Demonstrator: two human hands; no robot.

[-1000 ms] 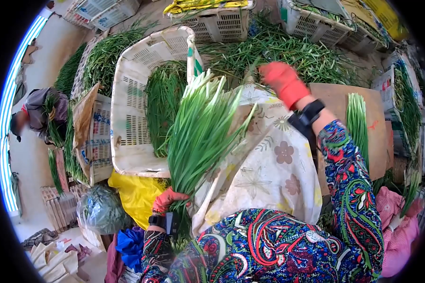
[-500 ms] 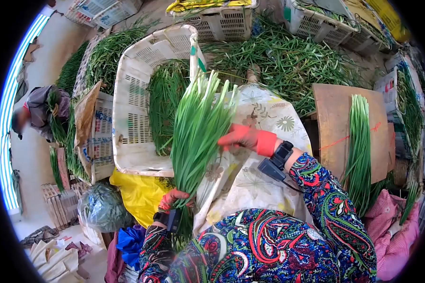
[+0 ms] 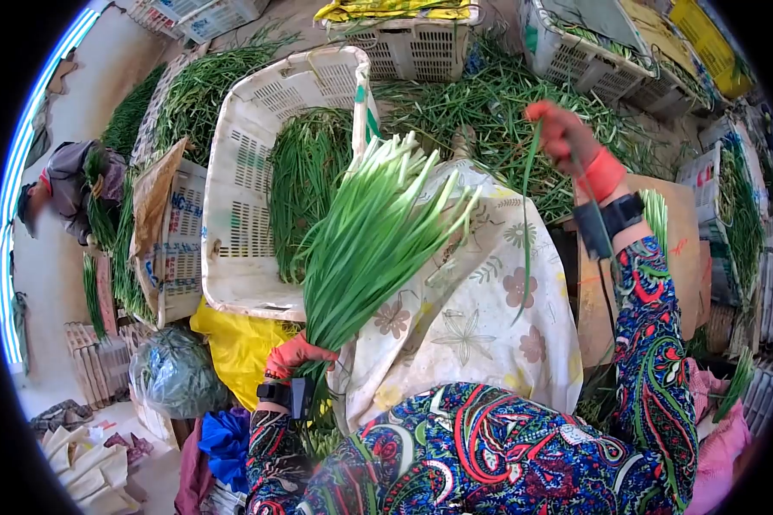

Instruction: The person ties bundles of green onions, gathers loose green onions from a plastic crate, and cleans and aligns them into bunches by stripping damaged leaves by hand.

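My left hand (image 3: pixel 296 356), in a red glove, is closed around the leafy lower end of a thick bunch of garlic chives (image 3: pixel 361 257). The bunch's pale stem ends fan out at the top, above the flower-patterned apron (image 3: pixel 455 335) on my lap. Raised to the upper right, my right hand (image 3: pixel 567 142) in its red glove pinches a long loose chive leaf (image 3: pixel 526 223), which hangs over the apron's right side. Beside the bunch stands a white plastic crate (image 3: pixel 232 296) with more chives (image 3: pixel 309 197) inside.
A board (image 3: pixel 601 283) on the right carries another chive bunch (image 3: pixel 655 215), partly behind my right arm. Loose leaves (image 3: pixel 507 112) cover the floor ahead. More crates (image 3: pixel 404 47) stand at the back. Another person (image 3: pixel 69 189) bends at the far left, holding greens.
My right hand has moved from beside the bunch to the upper right, drawing a leaf away. The bunch in my left hand now fans wider to the right.
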